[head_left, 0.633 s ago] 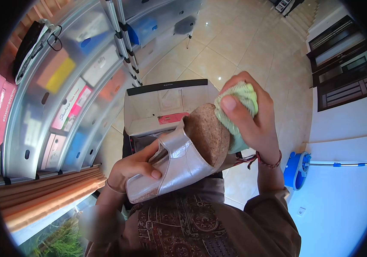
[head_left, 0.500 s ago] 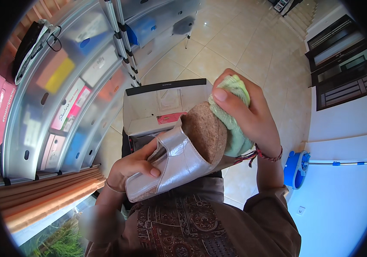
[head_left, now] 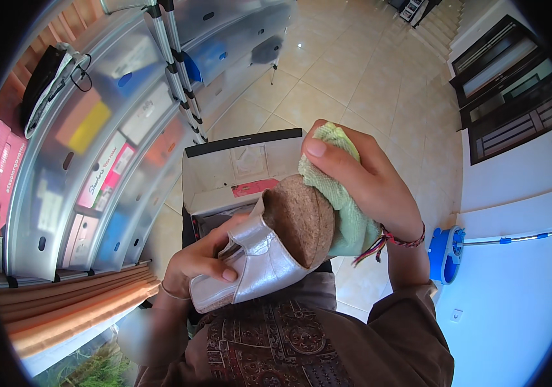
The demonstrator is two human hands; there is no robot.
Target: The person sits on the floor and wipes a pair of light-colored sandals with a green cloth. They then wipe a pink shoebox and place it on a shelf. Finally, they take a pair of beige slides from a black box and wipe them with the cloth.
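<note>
My left hand (head_left: 206, 263) grips a silver wedge sandal (head_left: 269, 258) around its front half, with the thumb over the upper. The sandal has a shiny silver strap and a cork-coloured sole and heel, and lies tilted in front of my chest. My right hand (head_left: 359, 164) is closed on a pale green cloth (head_left: 347, 213), thumb on top. That cloth touches the rim of the cork heel and hangs down behind it. Some fingers of both hands are hidden by what they hold.
Beyond the sandal stands an open box (head_left: 243, 174) with a pinkish-red card inside. Translucent storage boxes (head_left: 105, 161) fill a rack on the left. A blue mop bucket (head_left: 443, 255) with a long handle is at the right. Beige tiled floor (head_left: 353, 77) stretches ahead.
The sandal has sunk slightly lower, its heel tipping a little. My right hand and the cloth have shifted slightly left and down along the heel rim. The view has turned a little.
</note>
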